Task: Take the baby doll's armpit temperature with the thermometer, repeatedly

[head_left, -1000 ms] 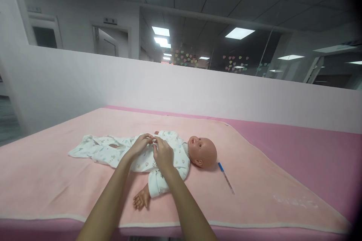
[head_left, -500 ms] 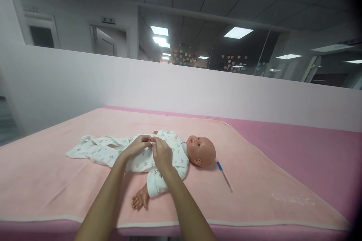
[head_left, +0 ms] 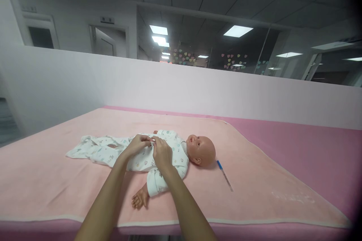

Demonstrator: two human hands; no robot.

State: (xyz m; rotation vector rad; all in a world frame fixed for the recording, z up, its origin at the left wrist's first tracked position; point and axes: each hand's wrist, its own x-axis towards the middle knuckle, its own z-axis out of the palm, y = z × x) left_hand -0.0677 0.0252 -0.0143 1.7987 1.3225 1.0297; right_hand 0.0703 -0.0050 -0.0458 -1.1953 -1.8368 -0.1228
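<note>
A baby doll lies on its back on a pale pink blanket, head to the right. It wears a white printed sleepsuit. Both my hands rest on the doll's chest. My left hand pinches the suit's front with curled fingers. Opposite it, my right hand grips the same cloth, fingertips touching the left hand's. The doll's bare hand sticks out of the near sleeve.
A thin thermometer with a blue tip lies on the blanket just right of the doll's head. The darker pink table top runs beyond the blanket to the right. A low white partition wall stands behind the table.
Both hands stay together on the doll's chest, with only slight finger movement. The view has shifted a little.
</note>
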